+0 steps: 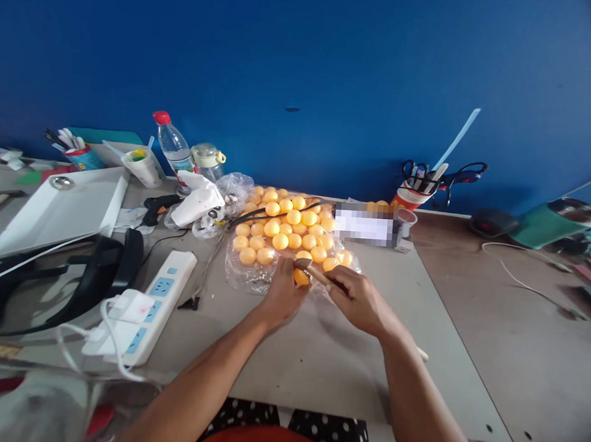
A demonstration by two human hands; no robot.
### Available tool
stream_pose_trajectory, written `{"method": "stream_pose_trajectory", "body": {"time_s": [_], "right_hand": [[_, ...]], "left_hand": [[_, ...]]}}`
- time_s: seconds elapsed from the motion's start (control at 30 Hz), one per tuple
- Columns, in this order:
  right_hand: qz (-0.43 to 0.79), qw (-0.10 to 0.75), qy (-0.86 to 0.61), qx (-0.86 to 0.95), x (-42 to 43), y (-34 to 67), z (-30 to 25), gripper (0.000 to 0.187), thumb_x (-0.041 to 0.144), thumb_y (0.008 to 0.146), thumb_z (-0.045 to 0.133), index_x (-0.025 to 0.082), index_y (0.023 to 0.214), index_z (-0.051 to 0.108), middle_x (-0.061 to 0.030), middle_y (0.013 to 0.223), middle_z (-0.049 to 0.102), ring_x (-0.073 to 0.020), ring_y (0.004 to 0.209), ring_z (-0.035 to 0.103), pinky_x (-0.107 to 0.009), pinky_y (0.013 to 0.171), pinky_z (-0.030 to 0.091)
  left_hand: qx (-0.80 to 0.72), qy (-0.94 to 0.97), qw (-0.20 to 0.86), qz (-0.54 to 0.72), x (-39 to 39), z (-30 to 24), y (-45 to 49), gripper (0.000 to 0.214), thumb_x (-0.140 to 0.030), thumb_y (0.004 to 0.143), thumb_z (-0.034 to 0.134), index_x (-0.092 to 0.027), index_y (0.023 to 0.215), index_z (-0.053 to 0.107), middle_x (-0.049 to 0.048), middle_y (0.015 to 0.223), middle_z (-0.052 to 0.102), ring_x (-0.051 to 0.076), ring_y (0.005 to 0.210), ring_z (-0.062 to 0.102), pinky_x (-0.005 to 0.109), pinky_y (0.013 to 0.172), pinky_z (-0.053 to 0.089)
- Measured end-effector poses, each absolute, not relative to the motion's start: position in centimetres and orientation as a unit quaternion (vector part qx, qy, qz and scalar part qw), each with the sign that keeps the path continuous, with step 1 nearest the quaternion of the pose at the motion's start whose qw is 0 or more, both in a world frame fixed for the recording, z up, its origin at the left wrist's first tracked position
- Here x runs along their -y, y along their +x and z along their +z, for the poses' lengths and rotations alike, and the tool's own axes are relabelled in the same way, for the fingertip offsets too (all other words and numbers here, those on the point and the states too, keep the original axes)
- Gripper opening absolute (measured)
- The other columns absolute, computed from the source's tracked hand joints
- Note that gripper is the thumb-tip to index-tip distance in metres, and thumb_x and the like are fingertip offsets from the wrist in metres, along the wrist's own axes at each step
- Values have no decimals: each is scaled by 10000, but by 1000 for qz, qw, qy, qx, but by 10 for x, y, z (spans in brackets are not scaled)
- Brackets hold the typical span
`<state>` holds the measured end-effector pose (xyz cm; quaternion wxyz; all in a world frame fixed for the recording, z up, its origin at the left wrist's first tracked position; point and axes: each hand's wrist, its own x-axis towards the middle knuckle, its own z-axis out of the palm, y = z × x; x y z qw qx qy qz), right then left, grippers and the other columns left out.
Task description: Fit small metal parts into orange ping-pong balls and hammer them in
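Note:
My left hand (285, 292) is closed around an orange ball (301, 277), probably a table tennis ball, low over the desk. My right hand (355, 297) grips what looks like a small brush (318, 274) by its light wooden handle. Its brown tip lies at the top of the held ball; whether they touch I cannot tell. Just beyond both hands, many similar orange balls (280, 241) are spread over a clear plastic bag (242, 276). Black cables (256, 214) run across the balls. My fingertips are partly hidden by the hands themselves.
Left of me are a white power strip (173, 273) with chargers, a white tray (71, 200) and a bottle with a red cap (173, 143). A red cup of tools (411, 195) stands at the back right, with a green tumbler (550, 222) farther right.

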<state>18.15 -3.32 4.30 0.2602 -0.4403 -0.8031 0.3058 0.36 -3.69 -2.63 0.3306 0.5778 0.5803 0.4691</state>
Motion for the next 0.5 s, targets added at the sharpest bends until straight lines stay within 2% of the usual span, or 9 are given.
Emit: {"method": "stream_pose_trajectory", "body": {"time_s": [0.17, 0.3, 0.43, 0.5], "right_hand": [[361, 300, -441, 765, 35, 187, 50, 128, 175, 846, 444, 187, 768, 544, -12, 736, 549, -139, 662, 506, -261, 593, 375], [366, 314, -446, 754, 36, 189, 54, 122, 167, 829, 446, 188, 746, 534, -8, 706, 532, -138, 649, 495, -262, 584, 369], [360, 305, -437, 766, 34, 187, 53, 133, 177, 828, 449, 187, 712, 514, -10, 725, 525, -134, 650, 484, -264, 591, 374], [362, 296, -435, 769, 34, 186, 52, 127, 178, 830, 448, 186, 734, 531, -8, 722, 522, -135, 654, 486, -263, 592, 375]], "left_hand": [[-576, 598, 312, 463, 39, -24, 3, 305, -106, 652, 639, -202, 903, 495, 58, 972, 498, 235, 959, 494, 389, 875, 430], [-563, 610, 303, 468, 40, -22, 2, 325, -105, 686, 603, -208, 975, 497, 53, 988, 527, 213, 950, 513, 365, 871, 436], [-560, 582, 371, 458, 39, -21, 3, 305, -126, 723, 568, -218, 1009, 511, 13, 869, 560, 171, 799, 540, 315, 752, 449], [-548, 552, 406, 480, 38, -20, 3, 331, -121, 725, 551, -219, 1040, 520, 11, 859, 568, 166, 793, 543, 303, 729, 449]]}}
